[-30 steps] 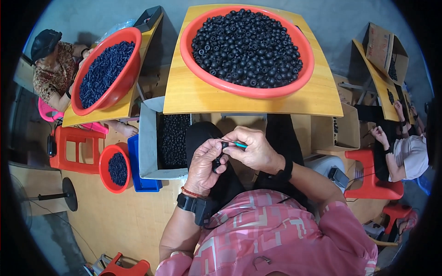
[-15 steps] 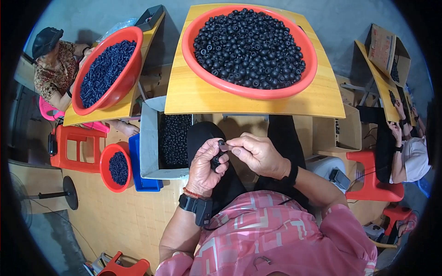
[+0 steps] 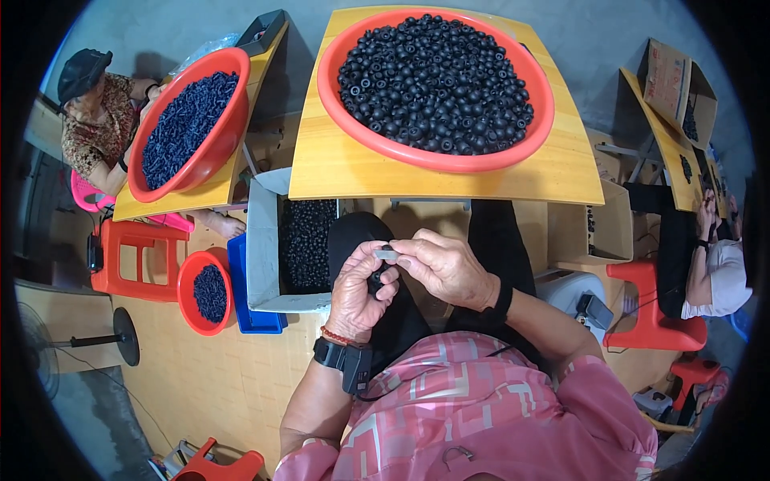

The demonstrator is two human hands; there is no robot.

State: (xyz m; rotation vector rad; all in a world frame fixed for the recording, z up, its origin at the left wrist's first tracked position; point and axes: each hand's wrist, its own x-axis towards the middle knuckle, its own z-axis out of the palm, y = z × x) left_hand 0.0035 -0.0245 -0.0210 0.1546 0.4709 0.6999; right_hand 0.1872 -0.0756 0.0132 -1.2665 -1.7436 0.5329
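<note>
Workshop: brown carton (image 3: 672, 78) far right

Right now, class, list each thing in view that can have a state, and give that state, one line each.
left hand: closed around a small black part.
right hand: pinching a small grey piece at its fingertips.
big red basin: heaped with black round parts.
grey box: open, holding black parts.
small red bowl: partly filled, on the floor.
</note>
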